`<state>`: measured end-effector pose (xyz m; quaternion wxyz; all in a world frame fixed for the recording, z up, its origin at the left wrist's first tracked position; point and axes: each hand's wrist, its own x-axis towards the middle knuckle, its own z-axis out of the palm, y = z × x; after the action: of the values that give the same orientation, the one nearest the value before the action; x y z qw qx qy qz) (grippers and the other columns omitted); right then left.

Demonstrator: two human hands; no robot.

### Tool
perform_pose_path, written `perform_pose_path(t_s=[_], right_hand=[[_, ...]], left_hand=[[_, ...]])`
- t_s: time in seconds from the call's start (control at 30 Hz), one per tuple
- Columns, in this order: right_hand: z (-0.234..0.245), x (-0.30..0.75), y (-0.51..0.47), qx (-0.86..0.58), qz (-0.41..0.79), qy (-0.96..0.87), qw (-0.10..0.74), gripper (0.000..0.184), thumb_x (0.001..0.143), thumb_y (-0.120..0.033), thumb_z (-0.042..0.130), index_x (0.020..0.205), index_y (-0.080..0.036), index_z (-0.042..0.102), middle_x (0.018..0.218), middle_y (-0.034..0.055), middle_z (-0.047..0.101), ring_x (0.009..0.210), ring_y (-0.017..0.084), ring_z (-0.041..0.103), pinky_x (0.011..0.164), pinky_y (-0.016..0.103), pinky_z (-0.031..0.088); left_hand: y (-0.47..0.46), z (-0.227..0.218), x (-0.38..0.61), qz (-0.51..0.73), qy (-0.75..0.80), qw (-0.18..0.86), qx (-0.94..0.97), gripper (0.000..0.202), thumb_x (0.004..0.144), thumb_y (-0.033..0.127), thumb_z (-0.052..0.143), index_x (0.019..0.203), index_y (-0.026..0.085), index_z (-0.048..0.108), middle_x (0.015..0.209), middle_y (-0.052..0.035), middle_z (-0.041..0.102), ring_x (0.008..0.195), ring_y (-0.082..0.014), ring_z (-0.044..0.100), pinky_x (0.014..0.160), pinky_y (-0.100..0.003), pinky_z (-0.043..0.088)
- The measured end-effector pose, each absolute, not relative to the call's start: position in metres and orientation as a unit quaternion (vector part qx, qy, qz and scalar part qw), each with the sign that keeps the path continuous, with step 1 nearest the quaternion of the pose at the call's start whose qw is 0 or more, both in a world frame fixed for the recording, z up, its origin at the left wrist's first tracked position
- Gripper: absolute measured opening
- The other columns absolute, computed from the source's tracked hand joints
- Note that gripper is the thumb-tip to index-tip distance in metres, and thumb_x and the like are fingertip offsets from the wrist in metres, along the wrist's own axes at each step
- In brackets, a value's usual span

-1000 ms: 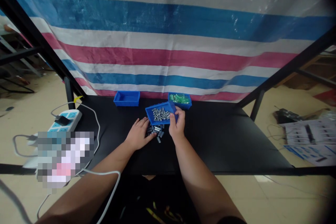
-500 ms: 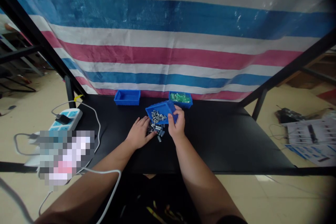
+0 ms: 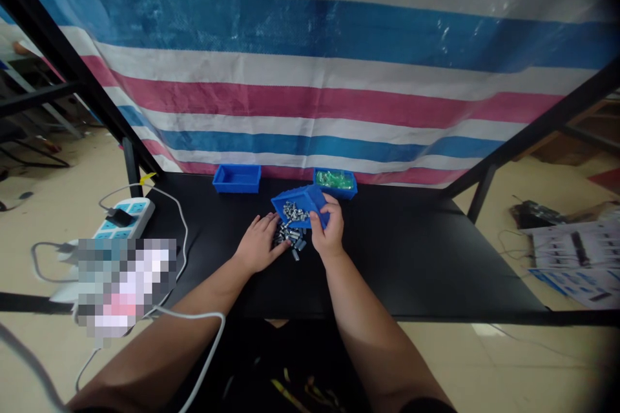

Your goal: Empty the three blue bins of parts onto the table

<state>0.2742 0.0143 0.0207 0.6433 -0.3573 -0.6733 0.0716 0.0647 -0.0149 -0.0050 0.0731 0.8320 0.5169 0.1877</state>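
Lower left of the frame: power strip [image 3: 134,221] with a black plug [image 3: 120,217] in it. Upper left of centre: left bin [image 3: 237,188], blue, upright near the table's back edge, well apart from both hands. Nearer the centre: left hand [image 3: 256,244], palm down on the table [image 3: 411,251], fingers stretched out, thumb spread away, bordering the left side of a pile [image 3: 293,237] of metal parts. Cannot tell whether any part sits beneath the fingers.

At centre: the pile, loose on the table, just below the held bin [image 3: 304,196], tilted, with small metal bits [image 3: 293,211] toward its lower left. At its right end: right hand [image 3: 330,226], gripping the wall between thumb and fingers. Partway along, by the look of it: a heap out on the table, a good share of bits left inside the held bin.

Right of centre: right bin [image 3: 345,193], upright behind the right hand, with green pieces [image 3: 334,179] inside, apparently not in use.
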Motion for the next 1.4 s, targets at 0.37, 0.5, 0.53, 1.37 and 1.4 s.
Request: perform_pose_path(t_s=[0.37,0.5,0.53,1.37,1.4], right_hand=[[0.0201,0.2712,0.0105,-0.355,0.044,-0.697,0.621,0.017,0.092,-0.030,0.061,0.097,-0.024,0.046,0.130,0.0146,0.056,0.119,0.030,0.059,0.097,0.051,0.048],[0.0223,0.2699,0.0085,-0.345,0.035,-0.711,0.612,0.019,0.091,-0.029,0.064,0.097,-0.025,0.046,0.131,0.0140,0.056,0.120,0.030,0.059,0.097,0.052,0.049],[0.0232,0.2696,0.0080,-0.341,0.033,-0.712,0.613,0.020,0.091,-0.029,0.065,0.097,-0.025,0.047,0.131,0.0139,0.056,0.119,0.030,0.059,0.097,0.051,0.049],[0.0207,0.2716,0.0117,-0.372,0.051,-0.673,0.637,0.021,0.091,-0.035,0.063,0.094,-0.024,0.045,0.127,0.0144,0.058,0.116,0.030,0.061,0.097,0.050,0.048],[0.0204,0.2718,0.0124,-0.374,0.056,-0.664,0.644,0.021,0.092,-0.035,0.063,0.094,-0.024,0.045,0.126,0.0143,0.058,0.116,0.029,0.060,0.097,0.049,0.048]], left_hand=[[-0.0152,-0.0039,0.0651,0.188,0.518,0.077,0.831,0.076,0.094,0.063,0.048,0.150,0.012,0.040,0.152,-0.0191,0.048,0.145,-0.0310,0.041,0.122,-0.053,0.027],[-0.0158,-0.0036,0.0652,0.189,0.517,0.074,0.832,0.075,0.094,0.063,0.048,0.150,0.013,0.040,0.152,-0.0185,0.048,0.145,-0.0311,0.041,0.122,-0.053,0.027],[-0.0157,-0.0038,0.0652,0.189,0.517,0.074,0.832,0.075,0.094,0.063,0.048,0.150,0.013,0.040,0.152,-0.0186,0.048,0.145,-0.0311,0.041,0.122,-0.053,0.027],[-0.0147,-0.0049,0.0643,0.194,0.518,0.083,0.829,0.076,0.094,0.061,0.048,0.152,0.013,0.036,0.153,-0.0180,0.047,0.146,-0.0298,0.040,0.123,-0.052,0.027],[-0.0148,-0.0049,0.0642,0.194,0.518,0.083,0.829,0.076,0.094,0.061,0.047,0.152,0.013,0.036,0.153,-0.0180,0.047,0.146,-0.0297,0.039,0.123,-0.052,0.026]])
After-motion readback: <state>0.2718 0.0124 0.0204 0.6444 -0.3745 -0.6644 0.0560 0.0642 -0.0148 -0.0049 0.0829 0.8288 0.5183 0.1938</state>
